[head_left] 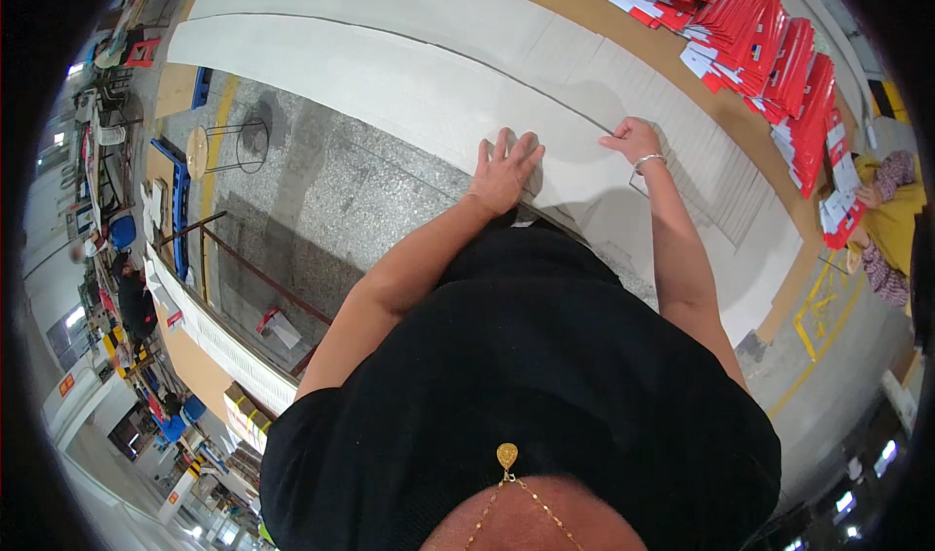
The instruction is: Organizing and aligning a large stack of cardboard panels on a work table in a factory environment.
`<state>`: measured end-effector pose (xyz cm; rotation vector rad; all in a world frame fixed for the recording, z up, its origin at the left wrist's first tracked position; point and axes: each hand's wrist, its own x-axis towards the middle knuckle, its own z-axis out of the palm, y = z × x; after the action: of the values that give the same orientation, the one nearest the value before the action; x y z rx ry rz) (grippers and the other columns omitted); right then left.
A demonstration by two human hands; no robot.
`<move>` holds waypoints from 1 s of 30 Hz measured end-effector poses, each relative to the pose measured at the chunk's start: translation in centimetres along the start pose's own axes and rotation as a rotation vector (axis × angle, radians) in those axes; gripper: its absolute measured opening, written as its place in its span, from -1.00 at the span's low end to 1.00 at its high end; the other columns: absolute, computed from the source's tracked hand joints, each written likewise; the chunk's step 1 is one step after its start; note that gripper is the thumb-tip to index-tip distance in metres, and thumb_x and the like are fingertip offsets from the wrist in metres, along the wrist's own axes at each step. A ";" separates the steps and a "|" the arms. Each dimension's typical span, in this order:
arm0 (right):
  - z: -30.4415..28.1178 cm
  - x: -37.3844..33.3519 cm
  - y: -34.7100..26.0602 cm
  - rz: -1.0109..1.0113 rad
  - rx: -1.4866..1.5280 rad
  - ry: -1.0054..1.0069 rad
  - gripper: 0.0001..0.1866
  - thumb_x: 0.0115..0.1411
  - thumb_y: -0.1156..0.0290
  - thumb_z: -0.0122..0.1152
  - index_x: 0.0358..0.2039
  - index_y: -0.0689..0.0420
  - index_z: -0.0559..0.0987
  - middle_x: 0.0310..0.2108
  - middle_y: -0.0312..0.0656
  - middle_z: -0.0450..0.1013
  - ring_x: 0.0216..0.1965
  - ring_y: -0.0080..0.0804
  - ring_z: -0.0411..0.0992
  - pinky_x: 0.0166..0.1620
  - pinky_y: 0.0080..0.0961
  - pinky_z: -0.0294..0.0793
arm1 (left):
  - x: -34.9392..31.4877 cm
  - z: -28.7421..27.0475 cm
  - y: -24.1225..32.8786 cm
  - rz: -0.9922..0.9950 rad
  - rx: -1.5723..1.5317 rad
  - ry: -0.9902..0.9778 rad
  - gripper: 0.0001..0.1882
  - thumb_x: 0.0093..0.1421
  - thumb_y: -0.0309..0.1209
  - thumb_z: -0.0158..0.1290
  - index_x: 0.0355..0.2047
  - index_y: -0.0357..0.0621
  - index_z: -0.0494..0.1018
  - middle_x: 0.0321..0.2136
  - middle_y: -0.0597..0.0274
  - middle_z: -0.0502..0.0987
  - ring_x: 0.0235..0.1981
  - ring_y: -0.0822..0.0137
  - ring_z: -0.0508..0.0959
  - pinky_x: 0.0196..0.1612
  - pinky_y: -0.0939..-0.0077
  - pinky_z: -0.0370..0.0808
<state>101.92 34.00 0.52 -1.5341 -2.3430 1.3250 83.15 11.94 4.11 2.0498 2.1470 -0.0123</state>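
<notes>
A long white sheet point(390, 76) lies along the near side of the table. My left hand point(504, 175) rests flat on it close to the near edge, fingers spread. To the right, my right hand point(635, 140) is closed, thumb and fingertips together at the sheet's far edge. Whether it pinches that edge or something small is hidden. Beyond this edge lie more white sheets point(545, 40), overlapping in a fanned row of thin strips point(716, 176) that runs to the right.
Red and white printed envelopes point(755, 40) are heaped at the far right on the brown tabletop point(584, 8). Another person in yellow point(891, 225) stands there, hands at the pile. A round stool point(198, 153) and a blue pallet point(180, 196) stand on the speckled floor at left.
</notes>
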 end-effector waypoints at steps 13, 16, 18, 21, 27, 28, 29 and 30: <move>-0.1 -0.1 0.2 -0.027 -0.088 0.007 -0.62 -0.35 0.15 0.48 -0.71 0.12 0.47 -0.65 -0.24 0.43 -0.58 -0.44 0.38 -0.46 -0.53 0.38 | 0.0 0.1 0.1 0.003 -0.034 0.011 -0.34 0.01 -0.40 -0.06 0.17 0.20 0.07 0.18 0.27 0.01 0.18 -0.06 0.01 0.08 -0.21 0.09; -0.1 -0.1 0.3 -0.019 -0.088 -0.014 -0.62 -0.35 0.13 0.47 -0.69 0.11 0.49 -0.64 -0.25 0.44 -0.58 -0.44 0.38 -0.46 -0.52 0.38 | -0.2 0.3 0.0 -0.010 -0.041 0.039 -0.34 0.01 -0.41 -0.06 0.17 0.19 0.07 0.18 0.28 0.01 0.18 -0.06 0.01 0.08 -0.20 0.09; -0.1 -0.1 0.7 -0.006 -0.081 -0.014 -0.62 -0.35 0.13 0.48 -0.69 0.11 0.49 -0.64 -0.25 0.44 -0.58 -0.44 0.38 -0.46 -0.52 0.38 | -0.1 0.3 0.0 -0.006 -0.068 0.031 -0.34 0.01 -0.41 -0.07 0.17 0.19 0.07 0.19 0.29 0.01 0.18 -0.06 0.01 0.09 -0.21 0.08; -0.1 0.1 0.7 0.003 -0.086 -0.018 -0.62 -0.35 0.13 0.48 -0.70 0.11 0.49 -0.64 -0.26 0.44 -0.58 -0.45 0.38 -0.46 -0.52 0.38 | -0.1 0.3 0.0 -0.006 -0.076 0.040 -0.34 0.01 -0.40 -0.07 0.17 0.20 0.08 0.19 0.29 0.02 0.18 -0.09 0.02 0.09 -0.23 0.06; -0.1 0.0 0.7 0.001 -0.061 -0.016 -0.63 -0.35 0.17 0.48 -0.69 0.12 0.48 -0.64 -0.26 0.43 -0.58 -0.45 0.38 -0.45 -0.52 0.38 | 0.4 -0.3 0.6 0.137 -0.153 0.069 -0.45 0.14 -0.38 -0.25 0.18 -0.07 0.04 0.23 0.28 -0.06 0.25 0.15 -0.04 0.21 0.04 -0.02; -0.2 0.0 0.5 0.004 -0.081 -0.023 -0.63 -0.35 0.18 0.48 -0.68 0.12 0.48 -0.64 -0.26 0.43 -0.57 -0.45 0.38 -0.45 -0.52 0.38 | 0.3 -0.1 0.7 0.134 -0.155 0.068 -0.45 0.14 -0.38 -0.25 0.18 -0.07 0.04 0.23 0.28 -0.06 0.25 0.15 -0.04 0.21 0.04 -0.02; -0.4 -0.2 0.3 0.004 -0.082 -0.026 -0.63 -0.35 0.18 0.48 -0.68 0.12 0.48 -0.64 -0.26 0.43 -0.57 -0.45 0.38 -0.45 -0.52 0.38 | 0.2 0.2 0.9 0.157 -0.178 0.016 -0.46 0.15 -0.38 -0.26 0.18 -0.12 0.03 0.24 0.29 -0.06 0.25 0.22 -0.03 0.22 0.13 -0.02; -0.6 -0.4 0.2 -0.032 -0.082 -0.032 -0.65 -0.33 0.22 0.47 -0.66 0.13 0.48 -0.64 -0.27 0.42 -0.58 -0.49 0.36 -0.46 -0.55 0.38 | 0.0 0.4 0.9 0.180 -0.201 -0.036 -0.46 0.16 -0.39 -0.28 0.18 -0.16 0.03 0.24 0.29 -0.06 0.25 0.29 -0.03 0.23 0.22 -0.01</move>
<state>102.51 34.11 0.87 -1.5004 -2.4594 1.2717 84.11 11.98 3.84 2.0976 1.8524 0.1800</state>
